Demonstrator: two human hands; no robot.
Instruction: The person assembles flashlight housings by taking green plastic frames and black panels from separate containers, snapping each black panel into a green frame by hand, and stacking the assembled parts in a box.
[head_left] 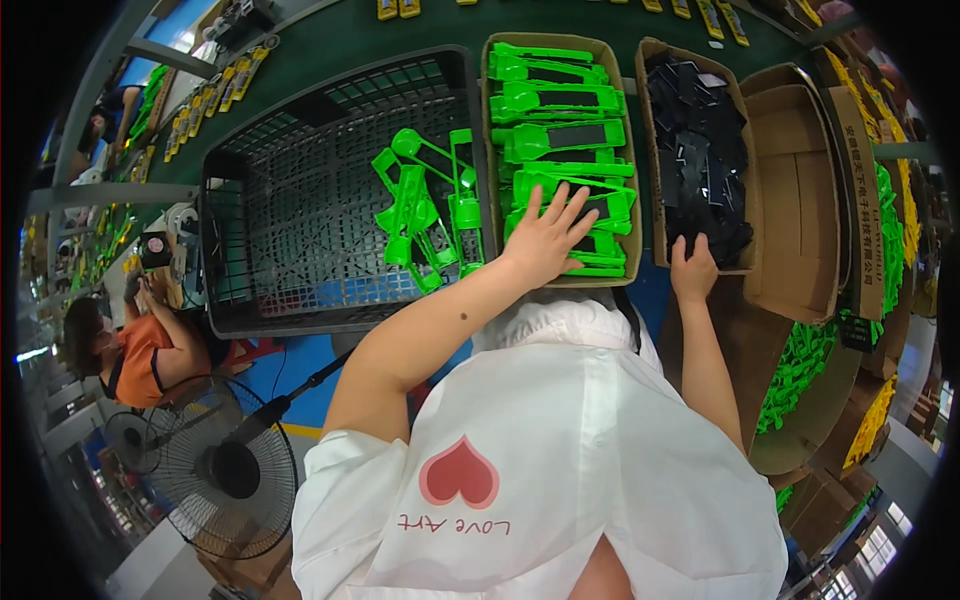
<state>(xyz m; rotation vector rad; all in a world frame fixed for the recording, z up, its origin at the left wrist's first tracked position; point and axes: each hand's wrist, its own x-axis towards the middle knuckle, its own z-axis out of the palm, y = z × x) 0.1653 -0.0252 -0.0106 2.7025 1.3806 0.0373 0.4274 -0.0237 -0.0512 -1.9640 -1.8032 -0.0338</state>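
Note:
My left hand [548, 238] lies with fingers spread on green plastic frames [560, 140] stacked in a cardboard box [631, 150] in front of me. Each of these frames has a dark strip in its middle. To the right, my right hand [694, 270] is at the near end of a second cardboard box [645, 140] full of black flat pieces [695, 150]. Its thumb and fingers are bent close together at the pieces by the rim; what is between them is hidden.
At left stands a big black plastic crate [300, 200] with several loose green frames [420, 205] in its right part. An open cardboard box [795, 190] stands at right. Lower left are a fan [230, 470] and a seated person in orange [150, 350]. Yellow-green packages [205, 105] line the green bench.

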